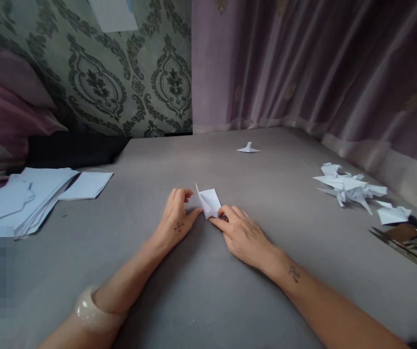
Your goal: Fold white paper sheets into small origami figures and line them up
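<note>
1. Treat the folded paper [212, 199] as the clock's centre: it rests on the grey surface [179, 162] between both hands, with a thin flap [199, 194] standing up towards ten o'clock.
2. Anchor with the right hand [243, 235]. Its thumb and forefinger pinch the near corner at about five o'clock — a good hold, best made firm enough to stop slipping but light enough not to buckle the layers.
3. Steer with the left hand [175, 212], between eight and nine o'clock. Its fingers are half curled, a moderate gap between thumb and forefinger; the thumb tip sits at the paper's edge, though whether it touches I cannot tell.
4. The step seems to be working that flap. Line up its edge before pressing; a crooked crease would likely carry into later folds.
5. Crease from the pinned corner outwards — short, even strokes against the flat surface should suit such a small piece.
6. For comparison, a finished-looking folded figure [248, 149] sits at one o'clock, and a pile of folded pieces [346, 184] at three.
</note>
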### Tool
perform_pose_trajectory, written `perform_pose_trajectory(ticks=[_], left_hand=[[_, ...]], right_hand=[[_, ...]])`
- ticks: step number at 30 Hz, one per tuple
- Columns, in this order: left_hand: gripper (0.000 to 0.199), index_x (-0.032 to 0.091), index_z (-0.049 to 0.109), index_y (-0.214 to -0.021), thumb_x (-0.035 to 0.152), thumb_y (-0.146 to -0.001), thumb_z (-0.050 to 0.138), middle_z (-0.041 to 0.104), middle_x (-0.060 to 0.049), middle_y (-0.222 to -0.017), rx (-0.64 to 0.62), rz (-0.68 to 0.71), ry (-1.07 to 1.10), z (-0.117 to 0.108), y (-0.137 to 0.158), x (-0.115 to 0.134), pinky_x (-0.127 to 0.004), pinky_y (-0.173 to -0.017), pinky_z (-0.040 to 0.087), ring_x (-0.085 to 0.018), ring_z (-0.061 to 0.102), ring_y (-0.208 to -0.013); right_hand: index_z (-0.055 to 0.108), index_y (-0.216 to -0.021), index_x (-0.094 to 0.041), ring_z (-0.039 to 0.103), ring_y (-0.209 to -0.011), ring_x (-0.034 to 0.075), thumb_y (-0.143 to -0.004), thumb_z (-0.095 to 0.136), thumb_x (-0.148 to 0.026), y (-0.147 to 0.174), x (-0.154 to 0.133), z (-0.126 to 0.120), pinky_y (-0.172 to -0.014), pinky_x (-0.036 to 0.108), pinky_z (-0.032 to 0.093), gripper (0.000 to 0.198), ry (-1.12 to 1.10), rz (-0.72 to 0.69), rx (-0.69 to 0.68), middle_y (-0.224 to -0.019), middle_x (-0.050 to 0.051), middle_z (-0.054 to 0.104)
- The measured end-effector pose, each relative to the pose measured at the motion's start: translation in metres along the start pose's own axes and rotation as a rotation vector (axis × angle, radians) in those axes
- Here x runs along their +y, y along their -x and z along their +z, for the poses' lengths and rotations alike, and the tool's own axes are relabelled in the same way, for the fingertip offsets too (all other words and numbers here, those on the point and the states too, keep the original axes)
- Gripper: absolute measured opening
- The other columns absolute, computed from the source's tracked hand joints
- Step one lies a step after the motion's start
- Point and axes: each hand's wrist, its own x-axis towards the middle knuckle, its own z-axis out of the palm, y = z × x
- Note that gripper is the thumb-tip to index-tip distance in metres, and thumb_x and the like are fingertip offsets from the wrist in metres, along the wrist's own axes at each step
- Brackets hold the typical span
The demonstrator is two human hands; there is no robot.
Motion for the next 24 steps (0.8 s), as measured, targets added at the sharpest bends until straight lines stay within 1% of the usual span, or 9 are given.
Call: perform_pose_trajectory(ticks=[2,4,5,9,13,16,19,21,24], left_hand=[[0.018,0.02,0.052,-0.095,0.021,-0.08,0.063,0.055,-0.002,-0.089,-0.09,0.017,0.053,0.0,0.0,0.002,-0.03,-0.073,0.05,-0.015,0.057,-0.081],[0.006,0.02,0.056,-0.089,0.018,-0.084,0.058,0.058,-0.001,-0.088,-0.17,0.069,0.087,0.001,0.001,0.004,-0.027,-0.072,0.05,-0.014,0.058,-0.08],[0.004,0.02,0.057,-0.089,0.018,-0.086,0.056,0.059,-0.002,-0.09,-0.194,0.097,0.097,0.001,0.002,0.005,-0.027,-0.074,0.049,-0.014,0.059,-0.082],[0.012,0.019,0.063,-0.092,0.018,-0.09,0.051,0.064,-0.005,-0.096,-0.231,0.192,0.084,0.005,0.003,0.006,-0.03,-0.082,0.049,-0.016,0.06,-0.09],[0.019,0.018,0.066,-0.094,0.019,-0.092,0.048,0.067,-0.006,-0.096,-0.256,0.258,0.04,0.006,0.004,0.004,-0.031,-0.082,0.05,-0.017,0.059,-0.089],[0.024,0.017,0.068,-0.096,0.019,-0.094,0.044,0.067,-0.007,-0.098,-0.282,0.285,0.011,0.005,0.004,0.003,-0.032,-0.081,0.05,-0.018,0.058,-0.09],[0.026,0.017,0.068,-0.098,0.018,-0.094,0.042,0.067,-0.008,-0.1,-0.293,0.311,-0.004,0.003,0.004,0.004,-0.033,-0.081,0.051,-0.019,0.057,-0.091],[0.027,0.017,0.068,-0.099,0.018,-0.095,0.041,0.067,-0.008,-0.1,-0.306,0.329,-0.009,0.002,0.004,0.005,-0.033,-0.082,0.05,-0.019,0.057,-0.091],[0.029,0.016,0.068,-0.1,0.018,-0.095,0.039,0.067,-0.009,-0.1,-0.332,0.353,-0.022,0.001,0.004,0.006,-0.033,-0.083,0.049,-0.019,0.056,-0.093]], right_hand=[[0.06,-0.12,-0.022,0.048,-0.094,0.02,-0.086,0.04,-0.003,0.001,0.0,0.0,-0.084,0.034,0.044,0.044,-0.009,-0.002,0.002,-0.106,0.008,0.055],[0.061,-0.119,-0.022,0.048,-0.094,0.02,-0.086,0.041,-0.004,0.001,0.0,-0.001,-0.084,0.034,0.044,0.043,-0.018,0.001,0.001,-0.106,0.008,0.055],[0.061,-0.118,-0.023,0.048,-0.094,0.019,-0.086,0.041,-0.004,0.001,-0.001,-0.001,-0.084,0.034,0.044,0.042,-0.022,0.003,-0.001,-0.105,0.008,0.055],[0.062,-0.117,-0.024,0.048,-0.093,0.019,-0.086,0.042,-0.004,0.002,-0.001,-0.004,-0.082,0.033,0.044,0.042,-0.033,0.019,-0.011,-0.103,0.007,0.055],[0.063,-0.116,-0.024,0.05,-0.093,0.019,-0.085,0.042,-0.004,0.003,0.001,-0.007,-0.082,0.033,0.045,0.043,-0.077,0.019,-0.016,-0.104,0.007,0.056],[0.064,-0.115,-0.025,0.051,-0.098,0.019,-0.084,0.041,-0.003,0.004,0.006,-0.008,-0.085,0.034,0.046,0.045,-0.165,0.008,-0.006,-0.108,0.006,0.058],[0.068,-0.108,-0.025,0.054,-0.101,0.017,-0.083,0.04,-0.002,0.004,0.014,-0.009,-0.088,0.033,0.045,0.044,-0.312,0.001,0.0,-0.111,0.005,0.061],[0.07,-0.101,-0.024,0.057,-0.1,0.015,-0.081,0.039,-0.002,0.004,0.02,-0.008,-0.089,0.031,0.046,0.043,-0.436,0.049,0.011,-0.111,0.003,0.063],[0.071,-0.092,-0.021,0.063,-0.088,0.014,-0.08,0.039,-0.006,0.002,0.027,-0.005,-0.081,0.027,0.049,0.037,-0.598,0.229,0.031,-0.097,0.002,0.069]])
